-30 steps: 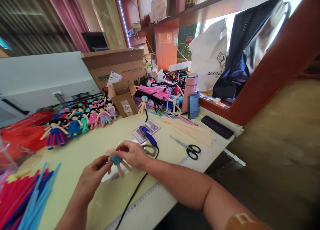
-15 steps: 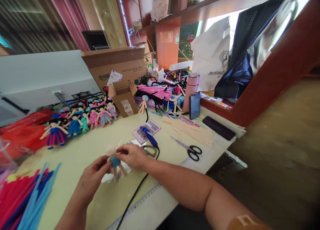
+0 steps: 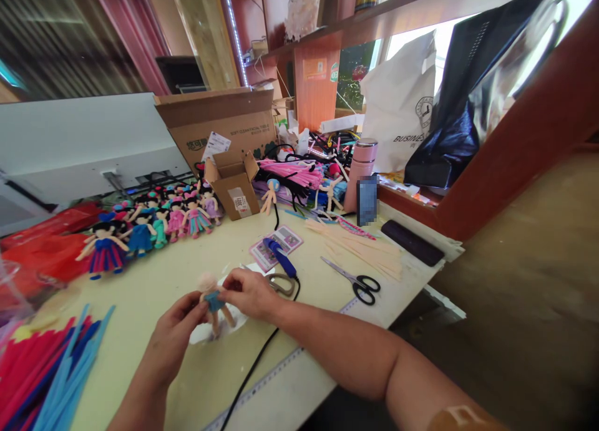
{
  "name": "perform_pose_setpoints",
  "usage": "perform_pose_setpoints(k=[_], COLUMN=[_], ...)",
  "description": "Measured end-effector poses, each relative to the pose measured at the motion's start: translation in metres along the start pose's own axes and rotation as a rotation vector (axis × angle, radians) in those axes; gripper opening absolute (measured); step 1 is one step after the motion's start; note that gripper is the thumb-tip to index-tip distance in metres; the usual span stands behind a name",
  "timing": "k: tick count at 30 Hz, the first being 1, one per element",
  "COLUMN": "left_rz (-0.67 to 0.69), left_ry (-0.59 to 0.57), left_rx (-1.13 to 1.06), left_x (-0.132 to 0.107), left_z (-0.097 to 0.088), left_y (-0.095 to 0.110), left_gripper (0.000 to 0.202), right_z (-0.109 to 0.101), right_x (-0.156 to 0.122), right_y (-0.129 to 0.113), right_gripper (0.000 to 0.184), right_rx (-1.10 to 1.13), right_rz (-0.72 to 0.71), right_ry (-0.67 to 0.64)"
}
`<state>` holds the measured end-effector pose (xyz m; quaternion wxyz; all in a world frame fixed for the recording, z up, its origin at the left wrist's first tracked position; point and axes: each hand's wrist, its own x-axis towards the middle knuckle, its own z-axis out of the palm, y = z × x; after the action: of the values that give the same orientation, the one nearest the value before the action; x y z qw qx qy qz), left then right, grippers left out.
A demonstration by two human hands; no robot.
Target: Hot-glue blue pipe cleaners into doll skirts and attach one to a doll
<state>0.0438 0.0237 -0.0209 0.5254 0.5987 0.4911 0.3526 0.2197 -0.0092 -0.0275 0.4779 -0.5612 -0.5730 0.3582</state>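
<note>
A small doll (image 3: pixel 214 301) with a pale round head, a blue body and pale legs stands upright between my hands. My left hand (image 3: pixel 180 322) pinches it from the left side, fingers closed at the blue part. From the right, my right hand (image 3: pixel 248 292) grips its other side with thumb and fingertips. Beneath the doll lies a white sheet (image 3: pixel 201 334). Just beyond my right hand are a blue-handled tool with a black cord (image 3: pixel 281 256), resting on a pink-edged card (image 3: pixel 292 237), and a beige-handled tool (image 3: pixel 282 285) partly hidden by the hand.
Black-handled scissors (image 3: pixel 362 286) and pale strips (image 3: pixel 358 247) lie to the right. Finished dolls (image 3: pixel 107 250) crowd the back left, beside a small cardboard box (image 3: pixel 236 197). Red and blue fuzzy stems (image 3: pixel 56 368) lie front left. A pink flask (image 3: pixel 360 175) and a phone (image 3: pixel 367 200) stand behind.
The doll's head now shows more clearly above my fingers. Both hands keep hold of it in nearly the same spot, and the view has shifted slightly.
</note>
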Motion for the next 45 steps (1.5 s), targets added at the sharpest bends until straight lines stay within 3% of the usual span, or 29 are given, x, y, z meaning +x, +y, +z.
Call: perform_pose_setpoints(k=[8, 13, 18, 26, 31, 38, 45], left_rz=[0.011, 0.037, 0.014, 0.019, 0.03, -0.026, -0.038], left_ry=[-0.005, -0.046, 0.012, 0.055, 0.091, 0.114, 0.067], left_rx=[0.033, 0.149, 0.179, 0.127, 0.054, -0.147, -0.181], left_x=[-0.002, -0.005, -0.005, -0.003, -0.009, -0.002, -0.004], left_z=[0.0, 0.001, 0.001, 0.004, 0.008, 0.005, 0.008], left_y=[0.006, 0.011, 0.01, 0.01, 0.012, -0.006, -0.007], left_gripper=[0.051, 0.044, 0.048, 0.044, 0.037, 0.036, 0.039], right_z=[0.002, 0.006, 0.006, 0.004, 0.007, 0.007, 0.009], right_x=[0.0, 0.003, 0.001, 0.002, -0.001, -0.004, -0.005], right_y=[0.003, 0.01, 0.008, 0.006, 0.009, 0.007, 0.006], right_gripper=[0.014, 0.015, 0.014, 0.009, 0.015, 0.034, 0.033], right_rx=[-0.059, 0.037, 0.056, 0.069, 0.218, 0.362, 0.404], right_rz=[-0.052, 0.027, -0.008, -0.056, -0.006, 0.185, 0.157], right_ry=[-0.015, -0.013, -0.022, -0.006, -0.078, -0.117, -0.124])
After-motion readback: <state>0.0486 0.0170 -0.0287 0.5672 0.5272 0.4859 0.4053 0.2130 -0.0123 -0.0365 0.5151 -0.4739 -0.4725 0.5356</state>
